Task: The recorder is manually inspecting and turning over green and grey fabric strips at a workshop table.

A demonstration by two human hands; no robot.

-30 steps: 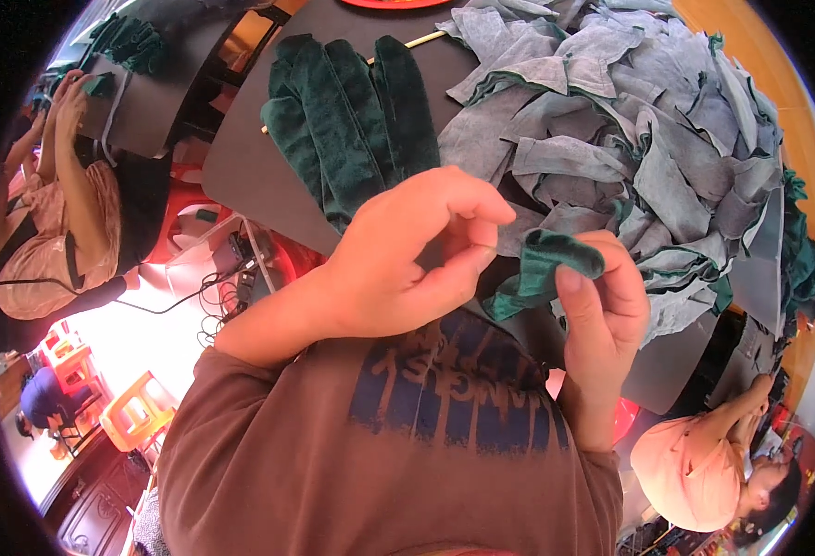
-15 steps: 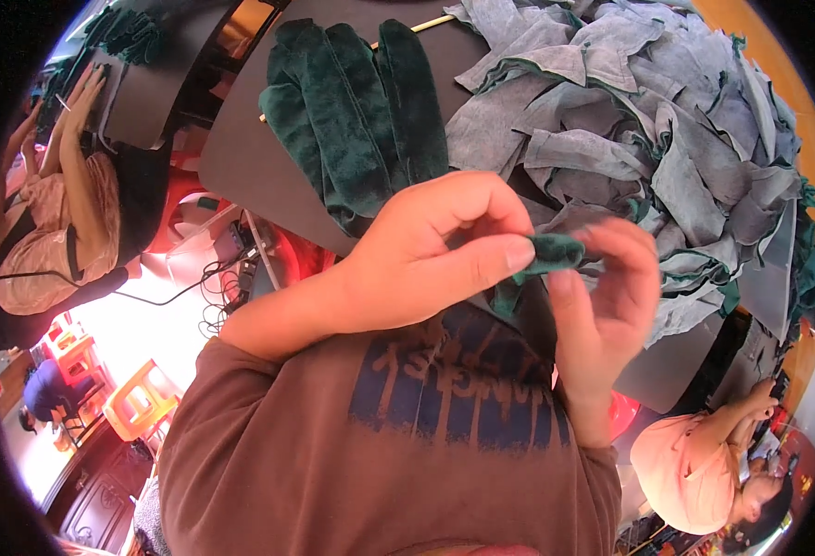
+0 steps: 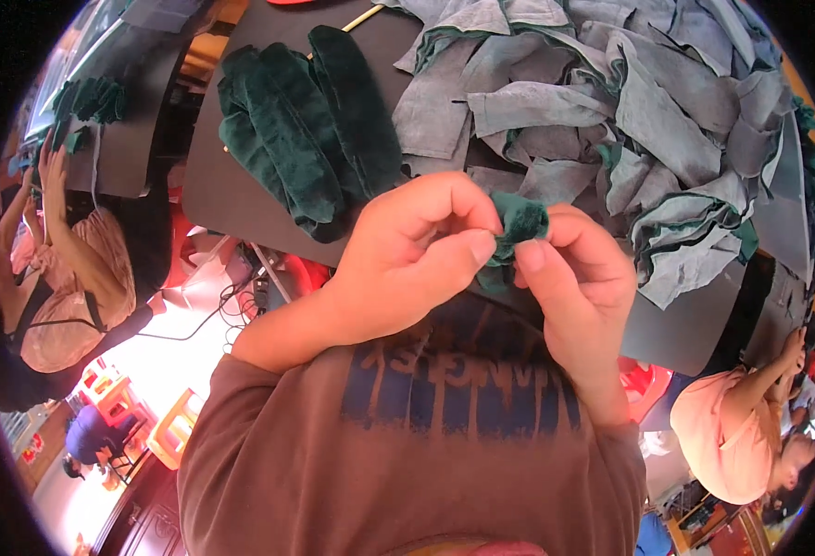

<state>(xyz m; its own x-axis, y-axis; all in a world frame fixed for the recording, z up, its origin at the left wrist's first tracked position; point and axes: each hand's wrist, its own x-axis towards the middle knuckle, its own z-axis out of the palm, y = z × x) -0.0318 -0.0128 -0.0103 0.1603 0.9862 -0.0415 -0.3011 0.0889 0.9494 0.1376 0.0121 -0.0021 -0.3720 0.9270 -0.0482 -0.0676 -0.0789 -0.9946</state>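
My left hand point(image 3: 417, 250) pinches a small piece of dark green velvet fabric point(image 3: 525, 221) between thumb and index finger. Against the same piece from the other side press the thumb and fingers of my right hand point(image 3: 582, 278). The fabric is bunched and folded over between the two hands, held up in front of my chest near the table edge. Part of it droops beneath the fingertips. Beyond my left hand, several long green velvet tubes point(image 3: 282, 139) lie side by side on the dark table point(image 3: 206, 185).
A large heap of grey-backed green fabric pieces point(image 3: 556, 107) covers the far right of the table. Beneath the tubes runs a thin yellowish stick point(image 3: 364, 17). One person point(image 3: 83, 278) works at the left, another point(image 3: 732, 431) sits at the right. Orange stools point(image 3: 176, 426) stand lower left.
My right hand has moved left, and its fingers have closed on the green fabric. The fabric is folded over more than before. The whole view has shifted a little.
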